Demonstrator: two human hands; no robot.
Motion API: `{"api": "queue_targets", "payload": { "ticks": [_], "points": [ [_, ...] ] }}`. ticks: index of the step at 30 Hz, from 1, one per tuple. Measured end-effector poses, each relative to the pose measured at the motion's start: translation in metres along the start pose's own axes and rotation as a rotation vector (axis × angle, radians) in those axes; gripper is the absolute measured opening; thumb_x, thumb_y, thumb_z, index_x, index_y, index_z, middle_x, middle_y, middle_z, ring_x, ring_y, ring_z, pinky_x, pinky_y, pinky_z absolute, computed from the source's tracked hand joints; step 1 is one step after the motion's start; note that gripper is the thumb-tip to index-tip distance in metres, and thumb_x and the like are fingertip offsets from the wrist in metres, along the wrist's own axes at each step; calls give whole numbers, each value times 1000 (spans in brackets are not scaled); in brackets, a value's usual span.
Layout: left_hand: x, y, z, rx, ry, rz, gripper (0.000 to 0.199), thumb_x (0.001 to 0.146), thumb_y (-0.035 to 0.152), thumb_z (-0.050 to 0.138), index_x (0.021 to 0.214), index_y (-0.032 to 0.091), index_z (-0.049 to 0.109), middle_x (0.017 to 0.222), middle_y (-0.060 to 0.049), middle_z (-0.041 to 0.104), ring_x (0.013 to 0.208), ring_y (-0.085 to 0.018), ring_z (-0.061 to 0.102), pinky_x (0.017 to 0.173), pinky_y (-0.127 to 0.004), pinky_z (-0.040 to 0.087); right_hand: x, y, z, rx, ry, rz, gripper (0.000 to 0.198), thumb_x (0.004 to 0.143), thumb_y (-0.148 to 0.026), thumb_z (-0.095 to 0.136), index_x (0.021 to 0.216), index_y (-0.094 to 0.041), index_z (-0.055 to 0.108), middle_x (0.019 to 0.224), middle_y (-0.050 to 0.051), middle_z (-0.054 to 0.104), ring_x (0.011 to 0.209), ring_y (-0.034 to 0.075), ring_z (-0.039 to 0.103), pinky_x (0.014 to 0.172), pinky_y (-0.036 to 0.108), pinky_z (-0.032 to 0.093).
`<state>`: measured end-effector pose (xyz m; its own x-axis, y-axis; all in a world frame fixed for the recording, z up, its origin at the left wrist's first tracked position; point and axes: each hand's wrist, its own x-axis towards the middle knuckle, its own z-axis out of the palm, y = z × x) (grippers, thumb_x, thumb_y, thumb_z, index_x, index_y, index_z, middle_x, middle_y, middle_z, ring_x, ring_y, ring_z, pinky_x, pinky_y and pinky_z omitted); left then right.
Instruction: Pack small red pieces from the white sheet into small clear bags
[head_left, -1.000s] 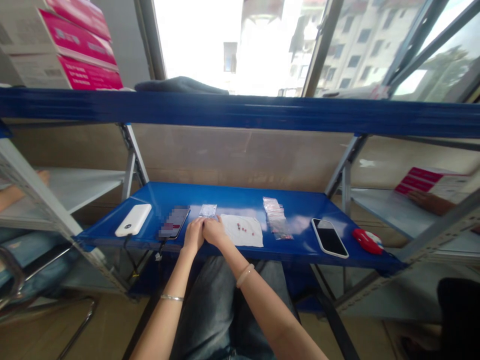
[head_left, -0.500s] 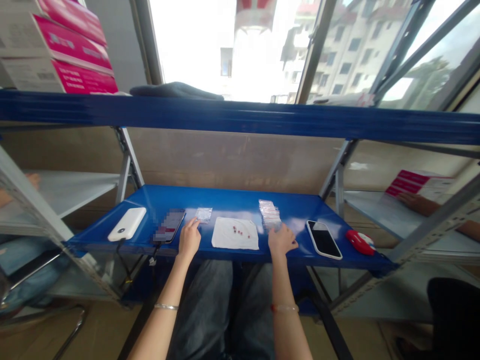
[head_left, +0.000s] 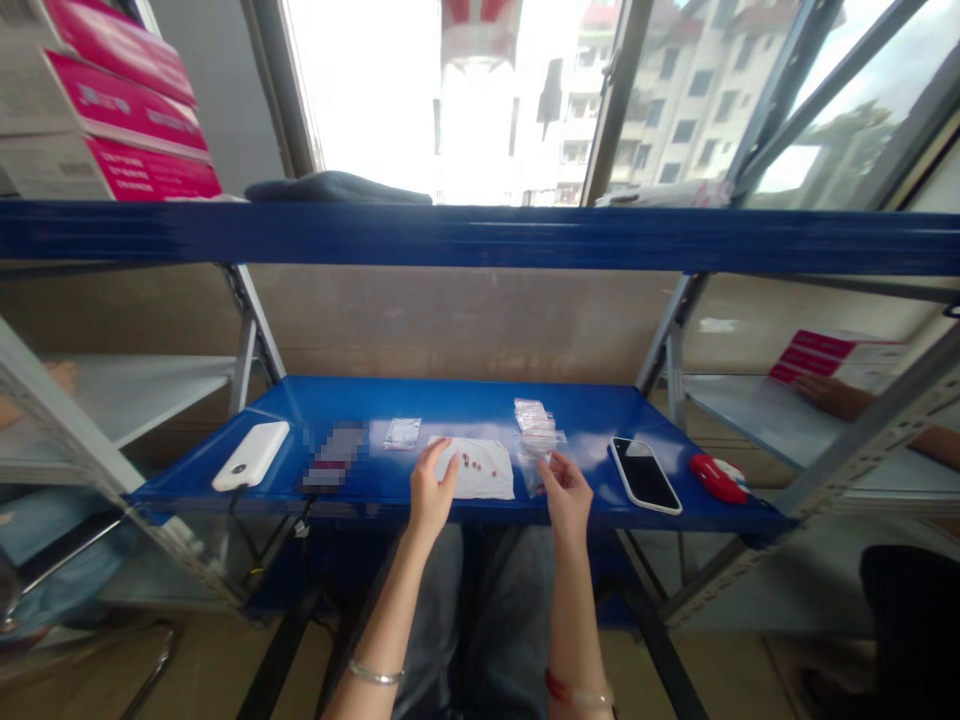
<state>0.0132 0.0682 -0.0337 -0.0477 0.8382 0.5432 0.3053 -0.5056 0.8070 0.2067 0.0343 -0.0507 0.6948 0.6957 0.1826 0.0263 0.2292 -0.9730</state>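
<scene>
In the head view a white cloth (head_left: 486,482) lies on the blue table, with several small dark red beads (head_left: 477,466) on it. My left hand (head_left: 433,488) is over the cloth's left edge, fingers apart and holding nothing. My right hand (head_left: 568,490) pinches a small clear plastic bag (head_left: 534,474) right of the cloth. Behind that hand lies an overlapping stack of clear plastic bags (head_left: 534,416). Another small clear bag (head_left: 403,433) lies flat to the left of the cloth.
On the left are a white power bank (head_left: 252,455) and a phone (head_left: 335,458) with a cable. To the right lie a white-cased phone (head_left: 645,474) and a red-and-white object (head_left: 718,479). A blue shelf beam (head_left: 480,236) crosses above; another person's hand (head_left: 823,392) shows far right.
My left hand has moved right, from the single bag to the cloth's left edge. My right hand has drawn a clear bag from the stack towards me.
</scene>
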Motion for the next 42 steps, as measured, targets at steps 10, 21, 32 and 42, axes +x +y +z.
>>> {"api": "queue_targets", "payload": {
  "ticks": [10,21,32,42],
  "points": [
    [-17,60,-6,-527,-152,-287,41,80,41,62,109,12,66,105,-13,71,101,-26,65,86,-37,54,-51,-66,25,-40,-356,-137,36,60,-44,77,73,-18,56,74,1,58,68,14,51,57,23,42],
    [-21,63,-37,-423,-331,-291,37,80,35,60,111,16,67,114,-10,67,112,-27,59,96,-39,48,-73,-83,47,141,-723,141,42,76,-59,59,61,-19,56,52,-2,49,43,10,41,40,22,31],
    [-19,66,-65,-220,-492,-295,27,75,41,67,85,15,65,83,-5,67,81,-18,61,73,-28,44,-68,-73,40,100,-777,213,43,69,-52,70,54,-17,49,38,-5,45,31,5,32,33,19,19],
    [-24,72,-57,-503,-587,-467,30,79,44,62,72,14,61,66,1,58,63,-11,51,61,-22,39,-80,-75,49,337,-961,277,44,83,-51,56,58,-18,42,39,-9,34,30,4,33,31,17,17]
  ]
}}
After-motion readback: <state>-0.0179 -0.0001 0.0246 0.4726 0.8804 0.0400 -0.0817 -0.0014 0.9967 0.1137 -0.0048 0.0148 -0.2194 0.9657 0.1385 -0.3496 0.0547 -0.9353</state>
